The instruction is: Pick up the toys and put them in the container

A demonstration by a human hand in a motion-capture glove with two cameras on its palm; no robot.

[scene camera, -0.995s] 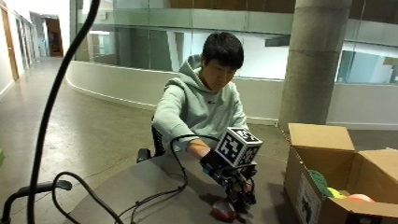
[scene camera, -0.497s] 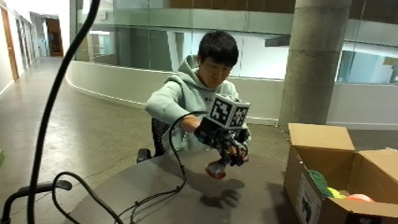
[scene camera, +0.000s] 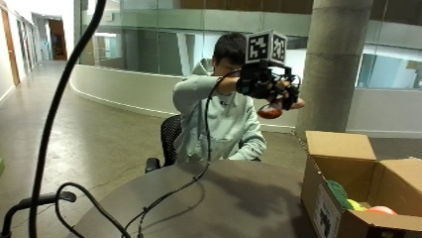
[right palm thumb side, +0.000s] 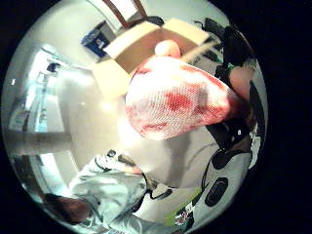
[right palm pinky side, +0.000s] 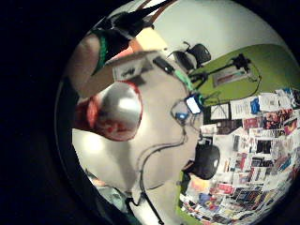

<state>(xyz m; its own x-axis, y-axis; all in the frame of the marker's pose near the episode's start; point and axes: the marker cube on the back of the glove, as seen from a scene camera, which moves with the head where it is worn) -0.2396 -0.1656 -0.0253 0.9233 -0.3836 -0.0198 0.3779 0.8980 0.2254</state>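
right hand (scene camera: 267, 87) raised higher than before, gripping red toy (scene camera: 270, 112) (above table (scene camera: 217, 198))

outside: across table (scene camera: 217, 198) | palm views: close — share box (scene camera: 342, 168)

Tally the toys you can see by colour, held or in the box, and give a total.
Red and white: 1, the toy in the gloved right hand
Green: 1, toy in the cardboard box
Yellow-green: 1, toy in the box
Pink-orange: 1, toy in the box
Total: 4
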